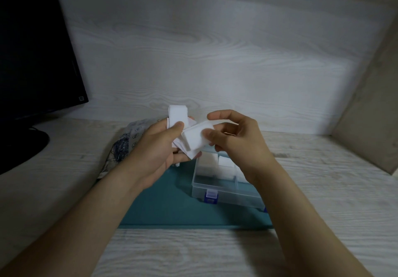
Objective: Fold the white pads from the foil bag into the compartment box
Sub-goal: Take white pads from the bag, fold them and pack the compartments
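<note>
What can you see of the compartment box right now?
The compartment box is clear, shallow, rectangular plastic with a blue-and-clear latch on its near wall. It lies flat, lid not visible, on the teal mat. Dividers split the inside; the far compartments hold folded white pads, the near ones look empty. The right hand, pinching a loose pad, hangs over its far edge and its wrist hides the right side. Whether the wrist touches it I cannot tell.

Setting: a desk nook, office or study. Black monitor (32,46) standing at ten o'clock; teal mat (168,201) lying on pale wood-grain desk (193,253); matching back panel (204,50) rising at twelve, side panel (370,104) closing in at three.
</note>
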Tool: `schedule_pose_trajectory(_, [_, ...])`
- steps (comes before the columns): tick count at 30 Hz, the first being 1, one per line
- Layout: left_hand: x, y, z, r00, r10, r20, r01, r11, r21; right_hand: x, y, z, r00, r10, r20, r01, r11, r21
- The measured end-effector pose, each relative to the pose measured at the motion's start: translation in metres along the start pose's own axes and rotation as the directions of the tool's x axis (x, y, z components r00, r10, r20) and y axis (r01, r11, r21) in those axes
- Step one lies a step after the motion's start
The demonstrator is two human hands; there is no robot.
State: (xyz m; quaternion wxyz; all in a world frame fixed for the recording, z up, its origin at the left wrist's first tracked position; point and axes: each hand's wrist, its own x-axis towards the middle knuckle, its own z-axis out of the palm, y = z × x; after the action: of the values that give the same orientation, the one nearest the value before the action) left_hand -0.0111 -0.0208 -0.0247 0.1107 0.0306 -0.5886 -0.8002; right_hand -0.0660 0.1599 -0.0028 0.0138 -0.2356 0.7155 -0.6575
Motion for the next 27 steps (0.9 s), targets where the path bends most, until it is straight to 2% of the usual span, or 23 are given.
schedule_pose_trajectory(4, [-0.002,0.001,0.001,0.999,-0.018,0.028,0.02,0.996,-0.083,0.001,0.002,0.004,0.999,-0.006,-0.04,0.006,1.0,-0.001])
schedule_pose_trajectory(12, [-0.003,0.0,0.004,0.999,0.014,0.037,-0.013,1.0,-0.027,0.002,0.007,0.007,0.997,0.041,-0.07,-0.04,0.999,0.007])
schedule_pose_trajectory(20, [-0.004,0.0,0.005,0.999,0.021,0.048,-0.017,0.997,-0.07,0.004,0.011,0.01,0.994,0.054,-0.096,-0.063,0.994,-0.093])
schedule_pose_trajectory(25, [-0.004,0.003,0.004,1.0,0.004,-0.003,-0.005,0.993,-0.12,0.006,0.007,0.001,0.988,0.037,-0.15,-0.022,0.995,0.102])
schedule_pose_trajectory(27, [-0.003,0.004,0.003,1.0,-0.019,0.001,0.019,0.992,-0.125,0.008,0.006,-0.002,0.986,-0.025,-0.167,0.038,0.996,0.075])
